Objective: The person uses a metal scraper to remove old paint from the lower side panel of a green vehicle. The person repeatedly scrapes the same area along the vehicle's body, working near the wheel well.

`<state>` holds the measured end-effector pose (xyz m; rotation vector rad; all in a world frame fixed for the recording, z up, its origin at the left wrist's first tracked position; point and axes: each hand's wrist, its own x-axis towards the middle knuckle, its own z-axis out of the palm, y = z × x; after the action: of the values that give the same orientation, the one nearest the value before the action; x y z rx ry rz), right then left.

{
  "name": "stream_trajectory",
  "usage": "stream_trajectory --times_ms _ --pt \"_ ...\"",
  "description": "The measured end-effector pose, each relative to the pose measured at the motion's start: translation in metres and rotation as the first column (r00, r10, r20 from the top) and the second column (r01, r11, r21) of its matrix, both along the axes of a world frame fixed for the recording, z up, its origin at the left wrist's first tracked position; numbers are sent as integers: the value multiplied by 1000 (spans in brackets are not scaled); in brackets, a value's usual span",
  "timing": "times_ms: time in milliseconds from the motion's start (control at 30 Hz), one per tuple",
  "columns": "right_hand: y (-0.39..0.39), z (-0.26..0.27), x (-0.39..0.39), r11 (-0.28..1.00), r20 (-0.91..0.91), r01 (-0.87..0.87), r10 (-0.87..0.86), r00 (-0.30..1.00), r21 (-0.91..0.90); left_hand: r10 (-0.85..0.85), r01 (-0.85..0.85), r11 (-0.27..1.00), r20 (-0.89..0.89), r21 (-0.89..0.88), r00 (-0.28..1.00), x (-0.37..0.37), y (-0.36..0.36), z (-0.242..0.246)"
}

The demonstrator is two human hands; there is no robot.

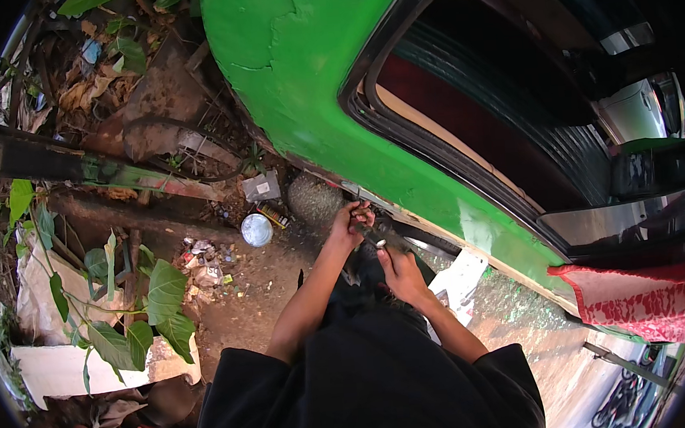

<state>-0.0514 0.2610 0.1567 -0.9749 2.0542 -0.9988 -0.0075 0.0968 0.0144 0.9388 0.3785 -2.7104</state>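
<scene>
Beside the lower edge of a green vehicle body point(321, 95), my two hands are close together. My left hand point(356, 220) has its fingers curled around a thin dark piece, too small to name. My right hand point(404, 269) grips a dark tool with a pale round end point(380, 243), its thumb near that end; the tool reaches up towards my left hand, and its kind is not clear. Chipped filler and a pale strip run along the body's lower edge. Part of a wheel shows beneath it, behind my hands.
A round metal can point(257, 230) and a grey box point(261, 186) stand on the dirt at left, near a rounded stone point(315, 199). Litter, beams and leafy plants lie farther left. White paper point(461, 280) lies at right; a red patterned cloth point(639, 299) hangs from the vehicle.
</scene>
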Motion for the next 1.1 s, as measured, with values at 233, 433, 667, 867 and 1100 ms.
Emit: stream_trajectory --times_ms 233,433,667,867,1100 --pt "-7 -9 20 1000 -5 -13 13 1000 -8 67 -43 990 -183 133 981 12 0 -14" --pt "-2 -12 36 973 -309 -231 213 927 -20 112 -27 973 -362 230 925 21 4 -21" --pt "-9 -18 33 909 -480 -379 414 773 174 81 -33 986 -303 162 949 27 8 -27" --pt "-2 -18 46 937 -516 -350 307 800 14 67 -3 981 -328 194 942 31 4 -35" --pt "7 -28 44 871 -579 -467 305 756 -151 20 28 988 -299 154 954 37 -7 -39"
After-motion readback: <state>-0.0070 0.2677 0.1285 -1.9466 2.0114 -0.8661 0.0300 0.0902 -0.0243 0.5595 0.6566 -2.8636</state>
